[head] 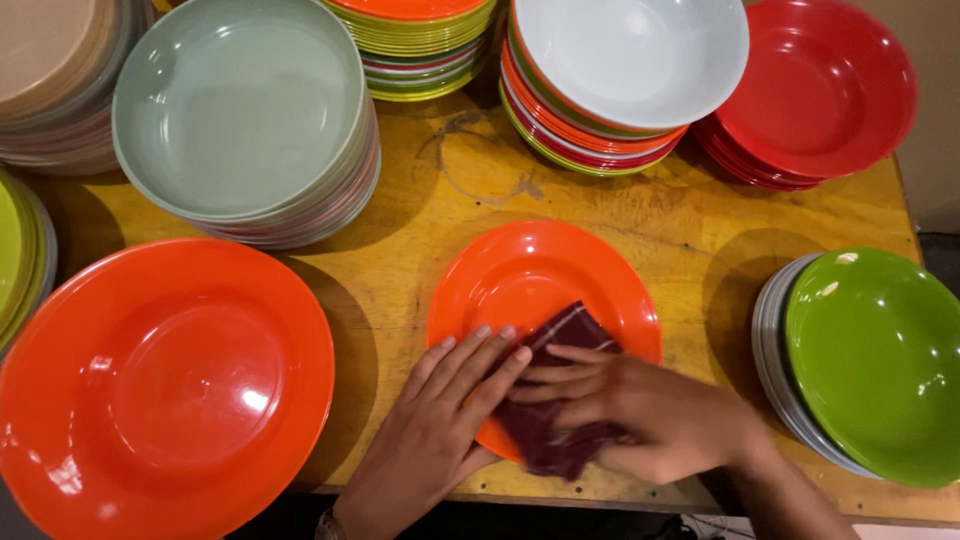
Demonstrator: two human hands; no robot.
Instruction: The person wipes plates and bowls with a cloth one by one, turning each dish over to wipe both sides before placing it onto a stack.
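1. Our right hand [660, 415] presses a dark red cloth [555, 400] onto the orange plate [540, 290], fingers closed over it.
2. Our left hand [440, 420] lies flat, fingers together, steadying the rim – the plate sits near the tabletop [620, 215] edge and could slide off under a hard wipe.
3. Farther back, the tall stack topped by a white plate [630, 55] could topple if bumped.

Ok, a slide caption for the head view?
Both hands, left and right, press a dark cloth on an orange plate among plate stacks on a yellow table.
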